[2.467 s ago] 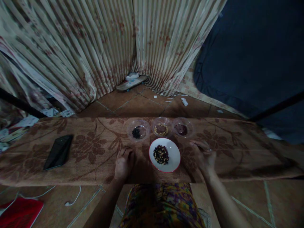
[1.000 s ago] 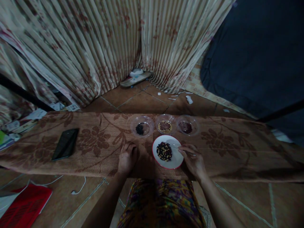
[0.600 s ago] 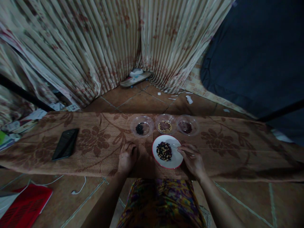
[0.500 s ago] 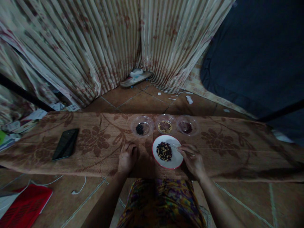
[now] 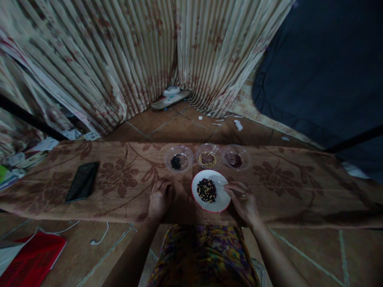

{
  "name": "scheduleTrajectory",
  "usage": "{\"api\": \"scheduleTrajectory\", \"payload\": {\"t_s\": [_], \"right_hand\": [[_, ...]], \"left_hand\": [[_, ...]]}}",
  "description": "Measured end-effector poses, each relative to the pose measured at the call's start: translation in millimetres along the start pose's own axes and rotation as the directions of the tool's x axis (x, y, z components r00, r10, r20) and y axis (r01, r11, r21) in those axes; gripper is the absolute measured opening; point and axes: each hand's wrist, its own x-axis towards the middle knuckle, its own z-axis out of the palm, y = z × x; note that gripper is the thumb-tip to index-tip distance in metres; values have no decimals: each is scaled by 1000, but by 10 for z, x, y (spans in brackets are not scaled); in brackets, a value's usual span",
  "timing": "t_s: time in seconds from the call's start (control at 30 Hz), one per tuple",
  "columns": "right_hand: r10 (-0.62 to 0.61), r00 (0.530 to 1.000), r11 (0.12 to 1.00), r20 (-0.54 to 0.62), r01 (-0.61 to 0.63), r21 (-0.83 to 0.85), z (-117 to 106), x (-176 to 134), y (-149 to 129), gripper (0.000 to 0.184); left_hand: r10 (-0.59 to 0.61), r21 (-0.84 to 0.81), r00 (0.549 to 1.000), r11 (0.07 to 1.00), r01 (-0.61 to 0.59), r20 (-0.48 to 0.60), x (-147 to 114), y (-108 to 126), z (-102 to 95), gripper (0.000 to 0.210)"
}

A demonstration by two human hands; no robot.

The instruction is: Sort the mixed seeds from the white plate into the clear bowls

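Mixed beans (image 5: 206,190) lay heaped in the left half of a red-rimmed plate (image 5: 221,202), close to the table's (image 5: 119,199) near edge, with three clear bowls (image 5: 186,159) along the far edge. The right hand (image 5: 243,202) pinched slim tweezers (image 5: 220,183), tips at the heap; the left hand (image 5: 160,198) lay with fingers curled, their contents, if any, indiscernible. Low tips and a light squeeze appeared best, lest beans skid away.

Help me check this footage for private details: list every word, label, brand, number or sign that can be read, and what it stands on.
No text can be read.
Red item on the floor: dark lettering, too blurred.
Papers at far left: print, too small.
White plate, black flat device: no lettering visible.
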Motion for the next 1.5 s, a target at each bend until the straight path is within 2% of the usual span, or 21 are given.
{"api": "scheduleTrajectory", "payload": {"t_s": [0.2, 0.37, 0.57, 0.67, 0.8, 0.9, 1.03, 1.13, 1.27, 1.4, 1.5], "right_hand": [[-36, 999, 999, 39, 37, -18, 19, 13, 6, 24], [-53, 999, 999, 4, 53, -11, 32, 11, 12, 23], [38, 997, 999, -61, -36, 30, -37, 2, -38, 27], [19, 983, 999, -181, -14, 32, -177, 123, -66, 24], [-29, 917, 999, -398, 42, 23, -430, 441, 13, 22], [-15, 888, 998, -460, 40, 44, -533, 625, 152, 24], [56, 857, 993, -512, 8, 121, -464, 601, 243, 25], [139, 862, 982, -487, -57, 178, -343, 422, 183, 24], [235, 903, 964, -359, -167, 209, -212, 144, 88, 23], [234, 950, 960, -209, -191, 205, -154, -52, 84, 25], [198, 957, 972, -211, -163, 170, -173, -103, 44, 25]], "left_hand": [[-6, -2, 1000, 1000, 6, -3, -1, 2, 3, 14], [2, 7, 1000, 1000, -2, -6, -1, 6, 2, 14], [0, 7, 1000, 1000, 0, -5, -3, -10, 10, 15], [7, 8, 1000, 1000, -7, 0, -8, -27, 21, 15], [9, 12, 1000, 1000, -9, -17, -10, -37, 32, 14], [16, 10, 999, 1000, -15, -28, -5, -38, 31, 14], [19, 16, 1000, 1000, -19, -22, -2, -38, 23, 14], [11, 10, 1000, 1000, -11, -9, -3, -32, 20, 14], [3, 18, 1000, 1000, -3, -5, -1, -22, 19, 13], [2, 26, 1000, 1000, -2, 2, -5, -16, 15, 13], [6, 21, 1000, 1000, -6, 0, -9, -14, 12, 12]]}}
